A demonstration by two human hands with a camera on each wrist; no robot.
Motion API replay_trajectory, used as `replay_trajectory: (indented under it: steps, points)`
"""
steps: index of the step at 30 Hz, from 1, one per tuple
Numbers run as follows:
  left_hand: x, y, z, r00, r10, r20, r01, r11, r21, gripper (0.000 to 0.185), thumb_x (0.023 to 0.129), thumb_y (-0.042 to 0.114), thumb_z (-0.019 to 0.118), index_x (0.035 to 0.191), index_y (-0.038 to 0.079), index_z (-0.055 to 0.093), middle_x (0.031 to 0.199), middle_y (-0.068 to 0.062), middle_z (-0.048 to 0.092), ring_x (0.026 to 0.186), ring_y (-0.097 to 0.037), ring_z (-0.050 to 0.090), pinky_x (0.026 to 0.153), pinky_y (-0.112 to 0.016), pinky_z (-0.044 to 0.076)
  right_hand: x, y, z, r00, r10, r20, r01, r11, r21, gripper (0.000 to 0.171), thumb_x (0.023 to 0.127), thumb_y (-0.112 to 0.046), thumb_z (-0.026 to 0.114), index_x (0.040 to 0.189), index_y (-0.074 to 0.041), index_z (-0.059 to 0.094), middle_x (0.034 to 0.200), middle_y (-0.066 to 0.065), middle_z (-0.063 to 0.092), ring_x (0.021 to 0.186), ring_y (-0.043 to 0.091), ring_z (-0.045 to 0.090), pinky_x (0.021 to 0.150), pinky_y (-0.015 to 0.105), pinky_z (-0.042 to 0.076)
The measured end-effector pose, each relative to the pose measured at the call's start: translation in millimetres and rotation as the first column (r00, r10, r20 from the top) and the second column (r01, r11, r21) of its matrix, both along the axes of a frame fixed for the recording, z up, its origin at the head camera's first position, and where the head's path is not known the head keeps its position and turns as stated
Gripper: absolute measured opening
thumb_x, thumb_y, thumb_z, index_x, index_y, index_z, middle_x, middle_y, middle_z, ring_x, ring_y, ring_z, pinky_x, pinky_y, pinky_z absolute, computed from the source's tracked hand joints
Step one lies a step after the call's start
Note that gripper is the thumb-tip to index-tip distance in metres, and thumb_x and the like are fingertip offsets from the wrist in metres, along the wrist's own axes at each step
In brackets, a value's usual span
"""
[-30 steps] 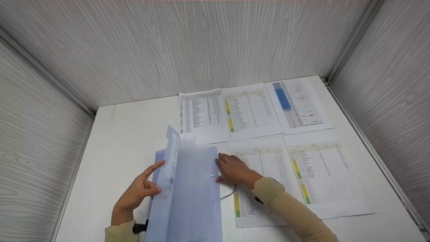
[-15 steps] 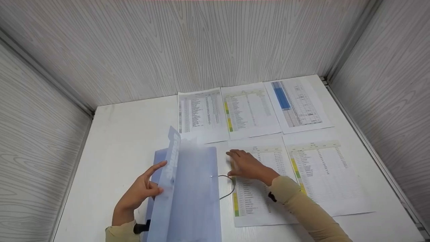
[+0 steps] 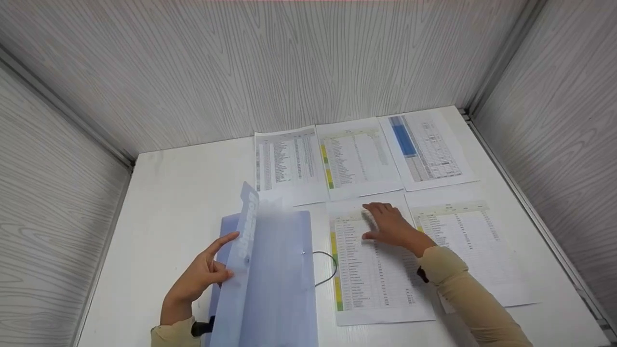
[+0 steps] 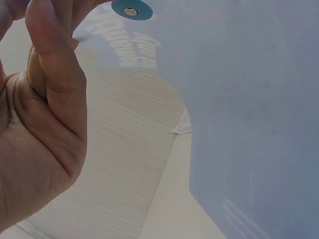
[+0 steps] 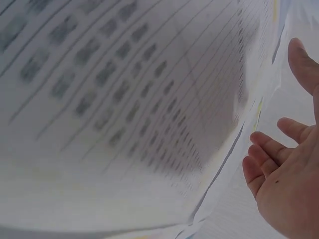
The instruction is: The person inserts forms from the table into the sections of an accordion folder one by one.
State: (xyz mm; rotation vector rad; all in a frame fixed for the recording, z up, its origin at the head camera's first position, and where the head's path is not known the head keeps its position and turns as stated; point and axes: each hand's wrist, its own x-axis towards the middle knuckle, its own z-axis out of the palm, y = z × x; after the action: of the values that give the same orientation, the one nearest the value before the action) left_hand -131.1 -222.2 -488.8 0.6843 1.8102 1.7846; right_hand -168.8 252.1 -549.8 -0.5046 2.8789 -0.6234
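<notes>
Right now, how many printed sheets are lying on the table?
5. Back row: grey-table sheet, yellow-green sheet, blue-block sheet. Front row: one sheet under the right hand, another to its right. More may be hidden inside the folder.

3 printed sheets point(image 3: 356, 156) in a row at 12 o'clock, white table point(image 3: 183, 193), grey woodgrain walls point(image 3: 270, 67).
</notes>
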Motion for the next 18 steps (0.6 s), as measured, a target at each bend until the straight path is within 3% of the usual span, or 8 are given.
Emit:
replay_trajectory:
  steps: [4, 11, 18]
  points:
    - [0.1, 0.2, -1.9, 1.0, -0.008, -0.022, 0.008, 1.0, 0.018, 0.075, 0.089, -0.009, 0.055, 0.153, 0.012, 0.024, 0.05, -0.013, 0.025, 0.043, -0.026, 0.022, 0.049, -0.044, 0.032, -2.5, 20.9, -1.9, 1.0, -0.023, 0.009, 0.023, 1.0, 0.012, 0.089, 0.083, -0.043, 0.072, 0.149, -0.002, 0.029, 0.147, 0.024, 0.036, 0.135, 0.045, 0.032, 0.105, 0.063, 0.027]
    - [-1.3, -0.2, -1.1, 1.0, 0.0, -0.004, 0.001, 1.0, 0.026, 0.076, 0.088, -0.008, 0.057, 0.154, 0.014, 0.025, 0.049, -0.014, 0.026, 0.043, -0.026, 0.024, 0.049, -0.043, 0.036, -3.9, 46.3, -2.3, 0.992, -0.096, 0.087, 0.096, 0.995, 0.005, 0.092, 0.083, -0.042, 0.072, 0.151, -0.002, 0.025, 0.152, 0.025, 0.027, 0.139, 0.047, 0.022, 0.108, 0.064, 0.02]
    - [-1.3, -1.4, -1.8, 1.0, -0.017, -0.003, 0.017, 0.999, 0.047, 0.076, 0.088, -0.009, 0.056, 0.154, 0.014, 0.024, 0.049, -0.015, 0.025, 0.044, -0.028, 0.024, 0.05, -0.033, 0.042, -3.5, 61.4, -3.0, 0.985, -0.148, 0.088, 0.146, 0.989, 0.026, 0.09, 0.085, -0.042, 0.07, 0.15, 0.0, 0.025, 0.151, 0.028, 0.026, 0.138, 0.049, 0.021, 0.105, 0.065, 0.021]
